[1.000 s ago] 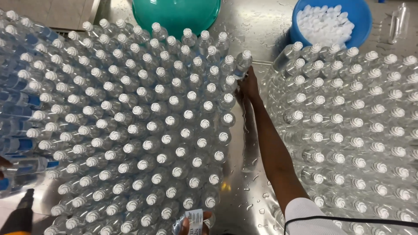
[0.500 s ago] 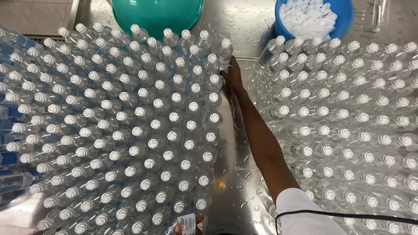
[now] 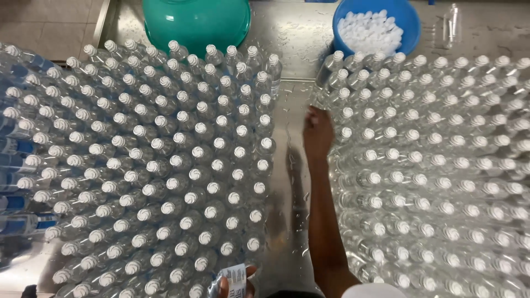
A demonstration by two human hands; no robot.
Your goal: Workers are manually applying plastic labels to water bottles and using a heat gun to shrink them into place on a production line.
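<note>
I am seeing my right hand (image 3: 318,134) hanging open over the wet steel table (image 3: 291,182), between two fields of capped clear bottles (image 3: 165,160). My left hand (image 3: 234,284) is gripping a labelled bottle (image 3: 236,274) at the bottom edge.

A wet steel table (image 3: 292,182) carries capped clear bottles (image 3: 165,165), a green basin (image 3: 196,22) and a blue tub (image 3: 408,16).

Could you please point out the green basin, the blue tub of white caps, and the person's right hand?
green basin (image 3: 196,22), head view, on its outer wall.
blue tub (image 3: 406,14), head view, on its rim's right side.
right hand (image 3: 318,134), head view, on the back of the hand.
</note>
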